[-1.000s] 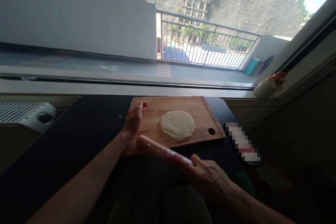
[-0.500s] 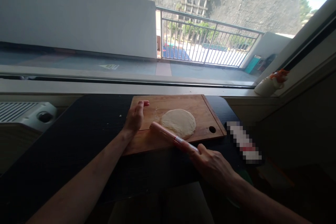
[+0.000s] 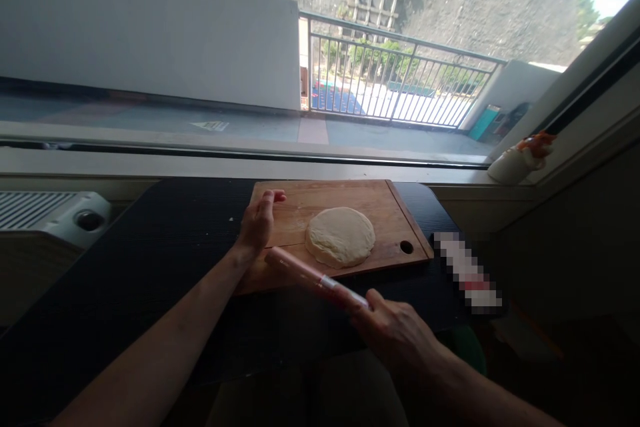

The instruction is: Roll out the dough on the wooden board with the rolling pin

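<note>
A flattened round of pale dough (image 3: 341, 236) lies on a wooden cutting board (image 3: 320, 195). My right hand (image 3: 387, 320) grips one end of a rolling pin (image 3: 297, 268), a smooth pinkish stick with a shiny label band near my fingers. The pin slants up to the left, just in front of the dough and apart from it, its far end over the board's near left part. At the board's left side, my left hand (image 3: 257, 223) is held on edge with nothing in it, its fingers loosely bent and partly hidden from me.
The board sits on a black table (image 3: 150, 247) against a window sill. At the right edge lies a blurred-out flat object (image 3: 467, 273). A pale pot-like ornament (image 3: 515, 161) stands on the sill, and a white heater (image 3: 55, 220) is to the left.
My right hand has drawn the rolling pin toward me and to the left, off the dough's near edge. My left hand has stayed in place.
</note>
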Motion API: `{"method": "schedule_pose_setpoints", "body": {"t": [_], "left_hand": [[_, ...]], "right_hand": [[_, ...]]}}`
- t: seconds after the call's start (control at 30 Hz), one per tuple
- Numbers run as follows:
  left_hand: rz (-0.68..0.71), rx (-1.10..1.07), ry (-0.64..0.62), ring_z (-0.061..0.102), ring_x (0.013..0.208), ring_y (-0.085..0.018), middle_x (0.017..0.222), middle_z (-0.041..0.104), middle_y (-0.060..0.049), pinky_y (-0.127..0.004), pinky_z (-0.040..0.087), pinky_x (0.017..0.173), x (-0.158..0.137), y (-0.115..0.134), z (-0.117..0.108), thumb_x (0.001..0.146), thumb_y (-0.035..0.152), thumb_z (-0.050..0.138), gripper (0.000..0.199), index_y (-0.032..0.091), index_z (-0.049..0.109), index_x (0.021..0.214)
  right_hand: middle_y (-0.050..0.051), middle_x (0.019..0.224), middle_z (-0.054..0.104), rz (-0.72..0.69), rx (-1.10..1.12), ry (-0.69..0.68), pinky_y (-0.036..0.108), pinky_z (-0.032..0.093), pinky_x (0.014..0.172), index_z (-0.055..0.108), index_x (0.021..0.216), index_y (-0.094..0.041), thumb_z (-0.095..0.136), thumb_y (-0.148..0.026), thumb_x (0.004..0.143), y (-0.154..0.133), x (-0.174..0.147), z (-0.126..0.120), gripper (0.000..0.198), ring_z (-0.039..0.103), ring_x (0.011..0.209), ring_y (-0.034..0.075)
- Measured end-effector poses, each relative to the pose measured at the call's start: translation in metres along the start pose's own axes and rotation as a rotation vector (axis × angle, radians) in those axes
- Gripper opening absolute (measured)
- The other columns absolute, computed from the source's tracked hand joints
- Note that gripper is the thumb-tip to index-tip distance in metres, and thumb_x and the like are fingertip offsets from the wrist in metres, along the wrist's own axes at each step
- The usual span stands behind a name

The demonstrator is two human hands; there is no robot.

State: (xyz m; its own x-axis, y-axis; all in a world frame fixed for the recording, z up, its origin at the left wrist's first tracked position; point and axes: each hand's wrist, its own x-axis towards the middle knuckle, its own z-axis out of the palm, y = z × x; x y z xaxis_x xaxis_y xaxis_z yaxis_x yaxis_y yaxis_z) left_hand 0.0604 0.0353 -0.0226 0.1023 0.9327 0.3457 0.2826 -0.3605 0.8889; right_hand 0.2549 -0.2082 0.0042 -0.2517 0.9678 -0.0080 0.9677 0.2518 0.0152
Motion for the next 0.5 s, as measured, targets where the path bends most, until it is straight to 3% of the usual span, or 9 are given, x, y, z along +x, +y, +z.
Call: {"method": "schedule_pose_setpoints", "body": {"t": [0.1, 0.27, 0.43, 0.5], "left_hand": [[0.001, -0.007, 0.004, 0.058, 0.103, -0.02, 0.101, 0.068, -0.005, -0.033, 0.039, 0.096, -0.0005, 0.0004, -0.0001, 0.09, 0.052, 0.025, 0.053, 0.016, 0.063, 0.102], [-0.008, -0.011, 0.018, 0.058, 0.104, -0.021, 0.102, 0.068, -0.006, -0.034, 0.038, 0.098, -0.0007, 0.0009, 0.0002, 0.09, 0.053, 0.024, 0.055, 0.016, 0.063, 0.102], [-0.011, -0.007, 0.007, 0.059, 0.102, -0.021, 0.101, 0.068, -0.005, -0.034, 0.039, 0.097, -0.0002, 0.0013, -0.0001, 0.089, 0.053, 0.026, 0.054, 0.016, 0.063, 0.102], [-0.013, -0.008, 0.013, 0.058, 0.103, -0.021, 0.101, 0.068, -0.006, -0.034, 0.039, 0.097, -0.0002, 0.0012, -0.0002, 0.09, 0.053, 0.025, 0.054, 0.016, 0.063, 0.102]], "right_hand": [[0.0, 0.079, 0.053, 0.079, -0.051, 0.007, 0.022, 0.028, 0.044, 0.022, 0.141, -0.026, 0.036, -0.021, 0.093, 0.0, 0.004, -0.0026, 0.05, 0.051, 0.052, 0.011], [0.001, 0.08, 0.054, -0.011, -0.026, -0.008, 0.022, 0.03, 0.044, 0.023, 0.14, -0.025, 0.039, -0.021, 0.092, -0.0093, 0.0059, -0.0033, 0.05, 0.051, 0.051, 0.011], [0.001, 0.079, 0.054, 0.085, -0.077, 0.028, 0.022, 0.03, 0.044, 0.015, 0.144, -0.025, 0.036, -0.022, 0.093, -0.0051, 0.011, -0.0035, 0.054, 0.053, 0.053, 0.012], [0.002, 0.079, 0.053, 0.053, -0.091, 0.028, 0.022, 0.032, 0.045, 0.015, 0.144, -0.025, 0.036, -0.021, 0.093, -0.0052, 0.0094, -0.0007, 0.055, 0.053, 0.053, 0.012]]}}
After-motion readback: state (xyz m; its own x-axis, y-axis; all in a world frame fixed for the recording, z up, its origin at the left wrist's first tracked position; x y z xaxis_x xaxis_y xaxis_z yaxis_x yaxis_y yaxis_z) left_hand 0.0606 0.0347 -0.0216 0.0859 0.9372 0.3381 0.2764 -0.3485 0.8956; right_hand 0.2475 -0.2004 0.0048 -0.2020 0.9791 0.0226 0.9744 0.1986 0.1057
